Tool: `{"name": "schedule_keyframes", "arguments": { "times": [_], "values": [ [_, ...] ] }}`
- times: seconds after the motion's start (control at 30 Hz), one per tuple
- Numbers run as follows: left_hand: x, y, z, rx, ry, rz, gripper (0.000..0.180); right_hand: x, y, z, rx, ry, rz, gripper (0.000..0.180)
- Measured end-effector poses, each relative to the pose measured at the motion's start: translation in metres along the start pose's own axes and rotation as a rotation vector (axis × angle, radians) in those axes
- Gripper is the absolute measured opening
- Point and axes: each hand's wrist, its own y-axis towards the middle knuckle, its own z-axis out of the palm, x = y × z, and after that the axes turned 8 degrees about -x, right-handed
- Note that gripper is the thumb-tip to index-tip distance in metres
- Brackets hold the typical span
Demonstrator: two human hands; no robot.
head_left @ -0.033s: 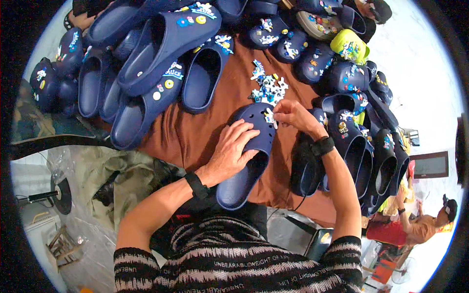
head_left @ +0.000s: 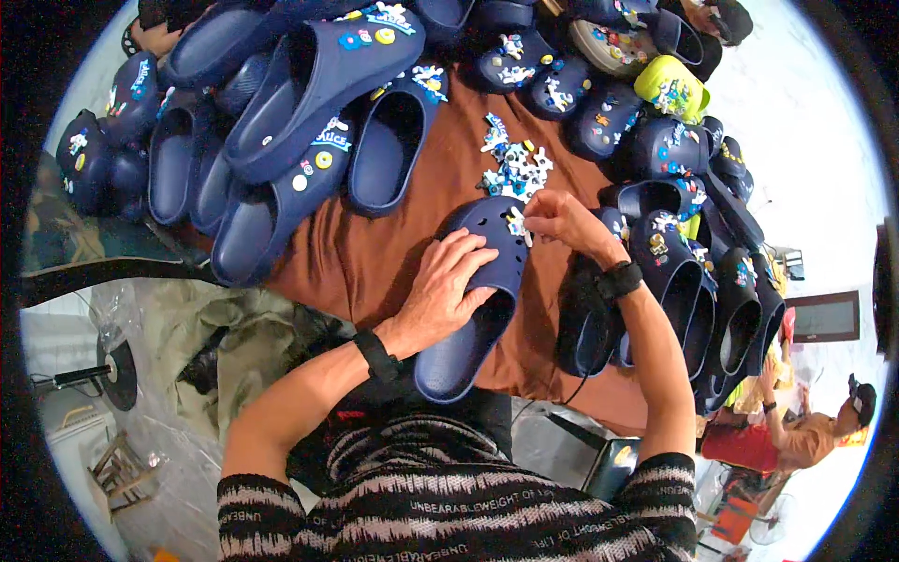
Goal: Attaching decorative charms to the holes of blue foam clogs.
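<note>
Navy and smooth-moulded, a round-toed clog (head_left: 506,272) lies at the near edge of a wrinkled brown cloth (head_left: 328,267), the left hand (head_left: 438,288) clasping its perforated upper, the right hand (head_left: 560,223) pinching a small white charm (head_left: 517,224) against it, a jumbled charm heap (head_left: 517,172) beyond.

Hands (head_left: 442,286) at navy clog (head_left: 507,268) and charm (head_left: 516,222)

Charms (head_left: 518,172) lie on cloth (head_left: 375,253) behind the clog (head_left: 506,269)
</note>
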Motion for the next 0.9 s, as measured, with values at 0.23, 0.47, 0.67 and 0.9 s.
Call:
{"name": "schedule_keyframes", "arguments": {
  "times": [0.23,0.47,0.67,0.9],
  "values": [
    [0.0,0.0,0.002,-0.005,0.008,-0.005,0.048,0.003,0.008,0.015,-0.109,-0.704,-0.23,0.018],
    [-0.004,0.002,-0.001,0.004,0.007,-0.008,0.047,-0.02,-0.005,0.006,-0.181,-0.195,-0.125,0.023],
    [-0.002,0.0,0.0,0.005,0.012,0.0,0.047,-0.053,-0.004,0.007,-0.408,0.129,0.093,0.025],
    [-0.004,0.0,-0.003,0.012,0.001,-0.037,0.047,-0.081,0.03,0.018,-0.659,-0.239,-0.029,0.02]
  ]
}}
